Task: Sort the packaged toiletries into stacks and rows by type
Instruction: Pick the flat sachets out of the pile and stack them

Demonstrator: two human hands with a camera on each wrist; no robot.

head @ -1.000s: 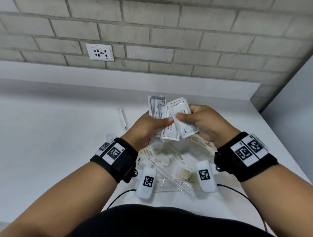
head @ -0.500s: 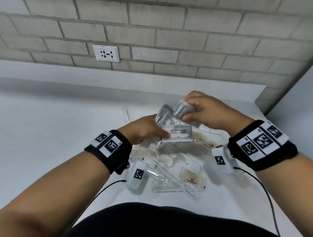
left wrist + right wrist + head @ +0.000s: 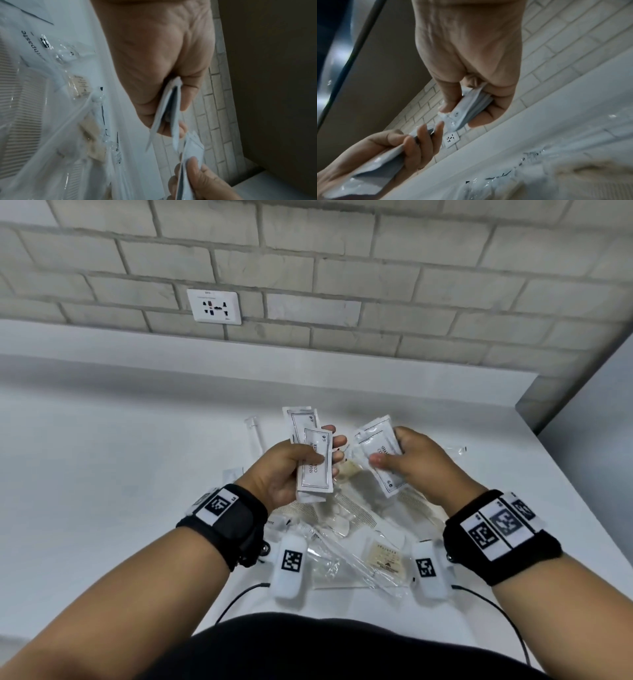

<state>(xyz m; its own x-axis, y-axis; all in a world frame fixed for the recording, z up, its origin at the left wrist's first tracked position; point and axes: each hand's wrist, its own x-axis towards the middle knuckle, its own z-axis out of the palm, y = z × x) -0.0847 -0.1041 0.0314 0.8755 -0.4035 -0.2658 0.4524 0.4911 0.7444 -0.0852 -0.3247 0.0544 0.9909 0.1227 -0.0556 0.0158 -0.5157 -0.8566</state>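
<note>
Above the heap of wrapped toiletries (image 3: pixel 342 529) on the white counter (image 3: pixel 102 474), a person sorts white shampoo sachets, the left hand (image 3: pixel 287 470) pinching one small fan of sachets (image 3: pixel 313 463) between thumb and curled fingers (image 3: pixel 337 440), the right hand (image 3: pixel 411 463) clamping a second bunch of sachets (image 3: pixel 378 453) the same way, the two bunches apart with a gap between them. Both bunches are held upright and printed side up, likely so the labels can be read and like gathered with like before being set down as one stack; holding them clear of the counter keeps them apart from the unsorted heap directly beneath the fingers. The head view alone shows the layout: combs, clear-wrapped sticks and a tan packet (image 3: pixel 387 559) lie below the wrists, and a slim clear tube (image 3: pixel 253 433) lies just beyond the left fingers, toward the brick wall and its socket (image 3: pixel 214 306). The left wrist view adds what the head view hides: the sachets seen edge-on, splayed slightly at their free ends below the fingers, and a wrapper printed "toothpaste" (image 3: pixel 32 44) in the heap. The right wrist view shows the thumb pressing the flat face of that hand's bunch, several layers thick, with the fingertips (image 3: pixel 481 119) wrapped under it. No finished stack or row is visible in any view.
</note>
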